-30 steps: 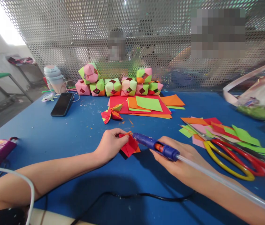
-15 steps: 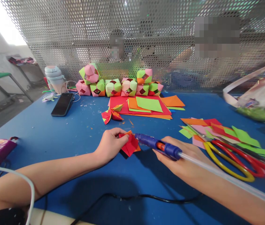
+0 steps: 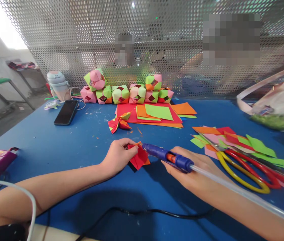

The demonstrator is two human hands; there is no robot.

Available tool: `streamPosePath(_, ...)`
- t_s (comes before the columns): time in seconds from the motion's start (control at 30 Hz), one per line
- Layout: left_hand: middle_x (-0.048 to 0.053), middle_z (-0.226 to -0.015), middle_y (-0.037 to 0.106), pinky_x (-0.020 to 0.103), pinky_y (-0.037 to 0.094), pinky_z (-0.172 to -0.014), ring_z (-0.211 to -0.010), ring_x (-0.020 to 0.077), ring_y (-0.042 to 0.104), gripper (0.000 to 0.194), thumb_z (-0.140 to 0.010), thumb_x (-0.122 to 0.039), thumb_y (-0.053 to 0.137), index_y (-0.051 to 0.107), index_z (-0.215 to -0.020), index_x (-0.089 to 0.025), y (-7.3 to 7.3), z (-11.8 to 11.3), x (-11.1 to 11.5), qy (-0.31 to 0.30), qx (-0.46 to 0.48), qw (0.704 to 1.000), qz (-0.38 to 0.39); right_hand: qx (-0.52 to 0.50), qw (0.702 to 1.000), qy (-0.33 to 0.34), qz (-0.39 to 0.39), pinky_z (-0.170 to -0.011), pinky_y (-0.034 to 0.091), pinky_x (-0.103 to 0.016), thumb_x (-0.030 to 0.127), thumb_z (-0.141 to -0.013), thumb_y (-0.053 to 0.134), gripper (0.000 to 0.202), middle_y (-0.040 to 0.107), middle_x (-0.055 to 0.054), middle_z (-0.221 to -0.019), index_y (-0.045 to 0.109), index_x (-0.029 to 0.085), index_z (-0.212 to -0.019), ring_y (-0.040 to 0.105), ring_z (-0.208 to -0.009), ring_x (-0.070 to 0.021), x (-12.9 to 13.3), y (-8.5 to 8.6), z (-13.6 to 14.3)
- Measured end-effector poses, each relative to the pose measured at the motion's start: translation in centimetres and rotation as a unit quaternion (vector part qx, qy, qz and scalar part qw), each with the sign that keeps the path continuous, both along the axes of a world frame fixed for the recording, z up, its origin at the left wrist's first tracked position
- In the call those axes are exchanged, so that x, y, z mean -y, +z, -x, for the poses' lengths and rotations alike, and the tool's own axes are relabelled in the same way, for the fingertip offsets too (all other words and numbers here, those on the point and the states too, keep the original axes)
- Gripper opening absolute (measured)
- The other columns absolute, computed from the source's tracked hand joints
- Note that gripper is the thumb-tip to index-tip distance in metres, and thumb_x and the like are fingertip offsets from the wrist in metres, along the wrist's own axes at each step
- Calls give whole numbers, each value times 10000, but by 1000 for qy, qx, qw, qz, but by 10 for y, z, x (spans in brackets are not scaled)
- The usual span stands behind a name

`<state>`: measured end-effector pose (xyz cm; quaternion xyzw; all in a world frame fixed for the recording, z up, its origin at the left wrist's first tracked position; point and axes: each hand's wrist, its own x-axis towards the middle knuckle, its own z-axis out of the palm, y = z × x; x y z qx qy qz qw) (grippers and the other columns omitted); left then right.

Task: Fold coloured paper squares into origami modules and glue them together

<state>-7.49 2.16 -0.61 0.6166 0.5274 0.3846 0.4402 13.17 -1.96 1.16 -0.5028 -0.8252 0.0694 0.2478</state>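
Between the thumb and fingers of my left hand (image 3: pixel 120 154) is a folded piece of red and orange paper (image 3: pixel 139 158), held just over the blue table. My right hand (image 3: pixel 187 164) is wrapped round a blue hot glue gun (image 3: pixel 167 156) with a clear glue stick (image 3: pixel 222 180) running out of its back. The gun's nozzle is at the upper right edge of the folded paper; whether it touches I cannot tell. Just beyond my left hand lies a red and yellow-green folded paper piece (image 3: pixel 119 122).
Folded paper balls (image 3: pixel 120 94) line the back, behind stacked coloured sheets (image 3: pixel 159 112). Scissors with yellow and red handles (image 3: pixel 242 174) lie by paper scraps on the right. A phone (image 3: pixel 66 112) and cup (image 3: pixel 58 85) are at left. A black cable (image 3: pixel 142 211) crosses the front.
The view has shifted very slightly. The glue gun and the folded paper stay together at nearly the same place, and both hands keep their hold.
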Motion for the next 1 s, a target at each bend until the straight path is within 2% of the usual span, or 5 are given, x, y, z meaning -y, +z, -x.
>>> streamPosePath(0.33, -12, -630, 583, 205, 367, -539, -569, 94, 482, 173, -716, -289, 591, 658, -743, -132, 2, -1, 1, 14, 43, 999, 18, -43, 997, -68, 5, -441, 384, -259, 327, -793, 513, 167, 561, 7, -550, 504, 238, -652, 508, -450, -151, -4, 8, 0)
streamPosePath(0.5, -26, -580, 562, 189, 344, -506, -532, 80, 466, 148, -701, -278, 620, 640, -705, -132, 3, -2, 1, 28, 81, 995, 51, -80, 992, -95, 39, -450, 427, -292, 430, -802, 499, 250, 598, 4, -506, 624, 234, -713, 559, -451, -191, -15, 14, -6)
streamPosePath(0.77, -4, -635, 590, 196, 361, -542, -577, 88, 497, 183, -710, -307, 638, 636, -726, -125, 2, -3, 5, 13, 117, 989, 91, -31, 993, -103, 41, -728, 484, -324, 420, -858, 437, 307, 716, -47, -866, 669, 221, -882, 646, -891, -269, -49, -16, -17)
streamPosePath(0.87, -1, -652, 592, 197, 366, -556, -590, 86, 501, 189, -707, -308, 650, 633, -734, -122, 2, -3, 7, 3, 138, 985, 101, 27, 991, -116, 55, -667, 464, -316, 449, -878, 390, 367, 698, -67, -747, 655, 214, -783, 650, -783, -258, -53, -23, -17)
streamPosePath(1.0, -2, -648, 592, 196, 369, -560, -588, 81, 500, 181, -699, -294, 665, 630, -727, -118, 2, -2, 9, 0, 154, 981, 118, 107, 986, -128, 28, -546, 397, -284, 511, -862, 400, 407, 660, -67, -671, 632, 194, -754, 617, -625, -219, -49, -13, -22)
